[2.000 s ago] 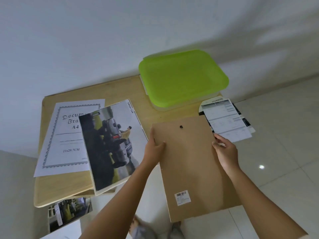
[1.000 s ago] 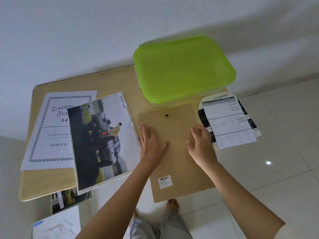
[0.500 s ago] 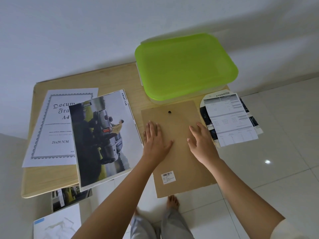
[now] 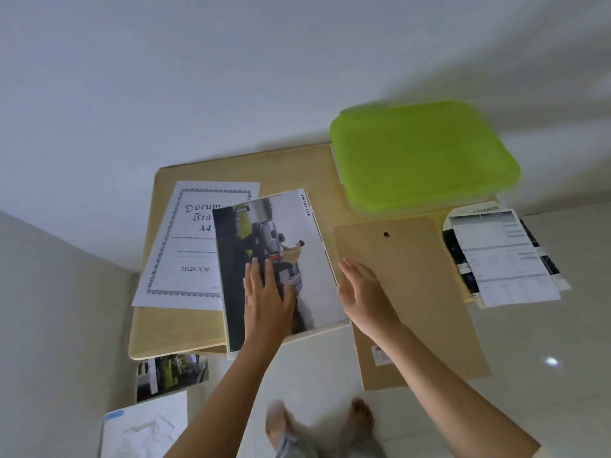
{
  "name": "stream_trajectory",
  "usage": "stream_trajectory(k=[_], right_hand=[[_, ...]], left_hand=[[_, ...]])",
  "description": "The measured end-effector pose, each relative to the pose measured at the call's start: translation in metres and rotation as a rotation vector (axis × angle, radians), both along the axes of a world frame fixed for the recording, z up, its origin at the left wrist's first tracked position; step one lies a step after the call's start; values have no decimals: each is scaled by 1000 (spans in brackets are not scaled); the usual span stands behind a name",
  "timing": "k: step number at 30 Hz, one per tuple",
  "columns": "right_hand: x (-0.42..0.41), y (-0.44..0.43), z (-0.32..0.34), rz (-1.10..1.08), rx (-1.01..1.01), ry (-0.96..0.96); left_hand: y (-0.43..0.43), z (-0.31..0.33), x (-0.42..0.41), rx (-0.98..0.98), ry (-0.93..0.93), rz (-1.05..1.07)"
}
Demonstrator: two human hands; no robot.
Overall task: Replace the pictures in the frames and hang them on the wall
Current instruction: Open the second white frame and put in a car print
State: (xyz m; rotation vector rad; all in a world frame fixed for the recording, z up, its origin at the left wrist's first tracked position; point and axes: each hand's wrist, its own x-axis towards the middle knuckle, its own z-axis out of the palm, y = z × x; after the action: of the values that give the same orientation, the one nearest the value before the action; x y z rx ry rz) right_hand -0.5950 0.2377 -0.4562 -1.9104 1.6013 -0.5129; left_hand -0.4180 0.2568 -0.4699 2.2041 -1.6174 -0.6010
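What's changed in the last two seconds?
Both hands set the brown board on the table and released its edges. The left hand then moved left onto the car picture; the right hand is at the board's left edge. Green box and certificate stayed put.

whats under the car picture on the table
The car picture overlaps the certificate sheet, hiding the ends of its printed words. The rest sits on the wooden table, overhanging the near edge. Anything else beneath is covered.
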Motion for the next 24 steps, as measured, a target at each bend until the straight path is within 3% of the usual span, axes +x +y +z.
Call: stream_trajectory(k=[5,15,24], right_hand=[[53,18,-17,18,49,97],[92,37,-42,-170,12,342],[98,35,-40,-259,-24,263]], left_hand=[[29,-17,60,74,-2,81],[34,-39,65,60,-19,30],[34,-43,64,16,-35,30]])
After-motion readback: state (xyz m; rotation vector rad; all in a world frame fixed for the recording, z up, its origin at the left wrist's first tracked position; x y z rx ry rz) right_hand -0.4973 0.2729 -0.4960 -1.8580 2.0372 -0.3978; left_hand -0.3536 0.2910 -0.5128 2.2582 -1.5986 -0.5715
